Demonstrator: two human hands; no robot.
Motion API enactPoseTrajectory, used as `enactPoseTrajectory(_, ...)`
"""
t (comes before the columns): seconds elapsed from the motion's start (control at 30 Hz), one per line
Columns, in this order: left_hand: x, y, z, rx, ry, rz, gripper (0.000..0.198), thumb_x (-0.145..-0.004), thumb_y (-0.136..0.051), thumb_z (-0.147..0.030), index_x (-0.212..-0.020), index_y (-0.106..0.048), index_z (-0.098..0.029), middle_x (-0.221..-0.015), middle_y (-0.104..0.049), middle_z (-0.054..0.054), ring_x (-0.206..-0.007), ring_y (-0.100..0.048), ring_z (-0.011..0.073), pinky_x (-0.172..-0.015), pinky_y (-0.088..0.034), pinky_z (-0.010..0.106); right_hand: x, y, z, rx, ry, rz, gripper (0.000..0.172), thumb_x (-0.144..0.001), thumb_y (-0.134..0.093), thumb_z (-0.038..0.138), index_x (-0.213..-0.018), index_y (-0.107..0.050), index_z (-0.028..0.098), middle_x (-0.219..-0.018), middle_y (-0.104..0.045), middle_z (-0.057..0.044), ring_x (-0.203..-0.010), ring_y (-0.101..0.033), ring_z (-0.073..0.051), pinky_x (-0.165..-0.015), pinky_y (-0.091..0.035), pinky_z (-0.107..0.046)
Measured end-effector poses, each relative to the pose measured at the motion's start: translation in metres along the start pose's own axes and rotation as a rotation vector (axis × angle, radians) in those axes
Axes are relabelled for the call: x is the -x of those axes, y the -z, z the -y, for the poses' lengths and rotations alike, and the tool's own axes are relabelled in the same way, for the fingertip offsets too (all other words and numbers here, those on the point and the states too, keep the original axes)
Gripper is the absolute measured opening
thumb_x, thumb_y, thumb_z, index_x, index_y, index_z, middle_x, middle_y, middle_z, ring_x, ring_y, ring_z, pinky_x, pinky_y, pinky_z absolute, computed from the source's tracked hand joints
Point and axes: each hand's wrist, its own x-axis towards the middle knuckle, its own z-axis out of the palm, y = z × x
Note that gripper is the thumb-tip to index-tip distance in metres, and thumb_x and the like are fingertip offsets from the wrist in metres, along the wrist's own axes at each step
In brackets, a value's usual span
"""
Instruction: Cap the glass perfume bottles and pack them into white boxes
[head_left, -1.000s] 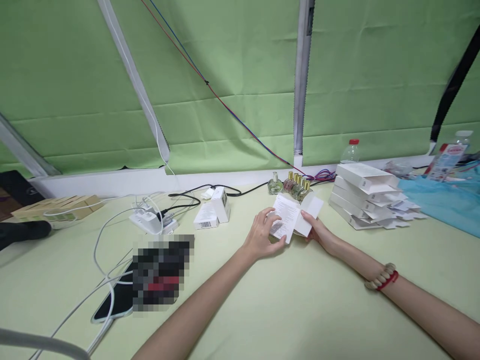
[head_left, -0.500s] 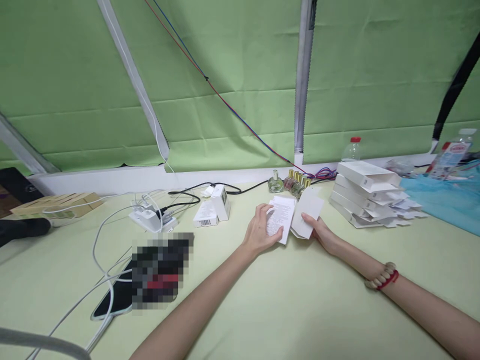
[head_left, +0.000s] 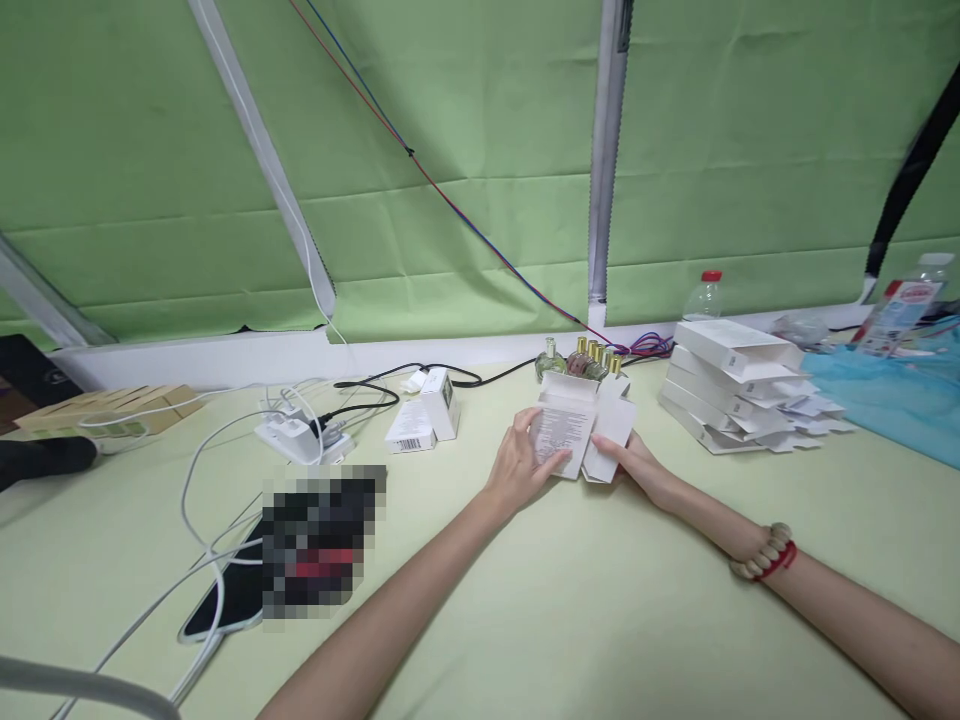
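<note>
Both my hands hold a flat white carton [head_left: 577,432] with printed text, half unfolded, just above the pale green table [head_left: 570,620]. My left hand [head_left: 517,465] grips its left printed panel, fingers curled round the edge. My right hand [head_left: 636,462] pinches the blank right panel from below. A beaded bracelet with a red cord [head_left: 765,555] sits on my right wrist. Several small perfume bottles with gold caps [head_left: 589,365] stand right behind the carton.
A stack of flat white cartons [head_left: 731,385] lies to the right, beside a blue bag [head_left: 885,395] and water bottles [head_left: 703,297]. Two small white boxes [head_left: 427,415], a power strip [head_left: 300,438] with cables, a phone [head_left: 232,600] and brown boxes [head_left: 112,412] lie at left.
The carton has been swung and opened further: its panels now stand more upright and a top flap shows. Both hands shifted slightly toward the bottles.
</note>
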Motion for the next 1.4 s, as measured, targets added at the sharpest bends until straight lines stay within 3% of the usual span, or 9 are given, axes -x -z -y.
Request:
enactPoseTrajectory(0.07,0.000,-0.003,0.002,-0.064,-0.030,-0.040,0.065,-0.085,-0.049,-0.037,-0.134,-0.008,-0.023,-0.124,-0.045,0.014,-0.106,-0.053,0.0199,-0.084,-0.047,0.035,-0.001,0.001,-0.001,-0.009,0.002,-0.019,0.058,-0.058,-0.070,0.054,-0.100,-0.054,0.018,-0.085,-0.068,-0.007,-0.064,-0.061,-0.019,-0.046,-0.044,-0.026)
enactPoseTrajectory(0.17,-0.001,-0.003,0.002,-0.146,-0.028,-0.040,0.065,-0.088,-0.043,-0.031,-0.139,-0.003,-0.025,-0.124,-0.044,0.014,-0.106,-0.051,0.0206,-0.084,-0.046,0.035,-0.004,0.003,-0.004,-0.119,0.033,-0.002,0.051,-0.061,-0.067,0.055,-0.094,-0.058,0.017,-0.088,-0.069,-0.008,-0.076,-0.064,-0.022,-0.065,-0.052,-0.032)
enactPoseTrajectory(0.27,-0.002,0.000,0.002,-0.216,-0.076,-0.049,0.064,-0.088,-0.042,-0.025,-0.140,-0.006,-0.024,-0.121,-0.045,0.014,-0.106,-0.050,0.0224,-0.082,-0.044,0.035,-0.004,0.005,-0.005,-0.266,0.013,0.050,0.046,-0.068,-0.058,0.057,-0.091,-0.058,0.017,-0.086,-0.071,-0.009,-0.082,-0.066,-0.024,-0.076,-0.052,-0.034)
enactPoseTrajectory(0.37,-0.002,0.001,0.001,-0.316,-0.154,-0.024,0.058,-0.085,-0.041,-0.015,-0.138,-0.020,-0.029,-0.118,-0.045,0.012,-0.101,-0.052,0.0217,-0.080,-0.043,0.034,0.000,0.005,0.000,-0.334,-0.029,0.101,0.048,-0.069,-0.052,0.058,-0.095,-0.056,0.018,-0.083,-0.072,-0.010,-0.079,-0.067,-0.026,-0.062,-0.052,-0.034)
enactPoseTrajectory(0.5,-0.003,0.001,-0.001,-0.414,-0.171,0.036,0.060,-0.079,-0.043,-0.007,-0.133,-0.031,-0.032,-0.112,-0.045,0.009,-0.084,-0.054,0.0168,-0.074,-0.045,0.031,0.007,0.003,0.010,-0.387,0.011,0.132,0.054,-0.068,-0.051,0.058,-0.103,-0.053,0.018,-0.086,-0.072,-0.012,-0.071,-0.066,-0.027,-0.039,-0.041,-0.028)
enactPoseTrajectory(0.67,-0.004,0.004,-0.004,-0.455,-0.137,0.126,0.057,-0.078,-0.046,-0.013,-0.131,-0.032,-0.028,-0.102,-0.047,0.006,-0.071,-0.053,0.0138,-0.059,-0.046,0.025,0.006,0.004,0.013,-0.457,0.003,0.020,0.053,-0.065,-0.056,0.058,-0.101,-0.055,0.020,-0.077,-0.071,-0.008,-0.066,-0.064,-0.025,-0.042,-0.043,-0.029)
enactPoseTrajectory(0.87,-0.004,0.005,-0.008,-0.516,-0.151,0.198,0.063,-0.077,-0.048,-0.014,-0.134,-0.029,-0.031,-0.107,-0.048,0.005,-0.077,-0.056,0.0137,-0.058,-0.048,0.023,0.001,0.006,0.009,-0.519,-0.054,-0.119,0.042,-0.062,-0.062,0.053,-0.091,-0.058,0.023,-0.063,-0.066,-0.002,-0.053,-0.058,-0.019,-0.040,-0.041,-0.028)
enactPoseTrajectory(1.07,-0.003,0.003,-0.013,-0.642,-0.200,0.238,0.060,-0.080,-0.045,-0.015,-0.135,-0.029,-0.033,-0.119,-0.050,0.007,-0.084,-0.060,0.0148,-0.060,-0.049,0.023,0.002,0.007,0.013,-0.643,-0.044,-0.130,0.042,-0.060,-0.062,0.056,-0.085,-0.059,0.022,-0.057,-0.063,0.002,-0.042,-0.051,-0.014,-0.035,-0.037,-0.023)
enactPoseTrajectory(1.4,-0.003,0.005,-0.017,-0.732,-0.296,0.234,0.056,-0.082,-0.041,-0.015,-0.135,-0.034,-0.032,-0.125,-0.053,0.007,-0.088,-0.061,0.0137,-0.062,-0.048,0.021,0.003,0.008,0.017,-0.658,-0.049,-0.190,0.041,-0.057,-0.066,0.054,-0.084,-0.061,0.024,-0.063,-0.065,0.003,-0.049,-0.056,-0.013,-0.036,-0.040,-0.021)
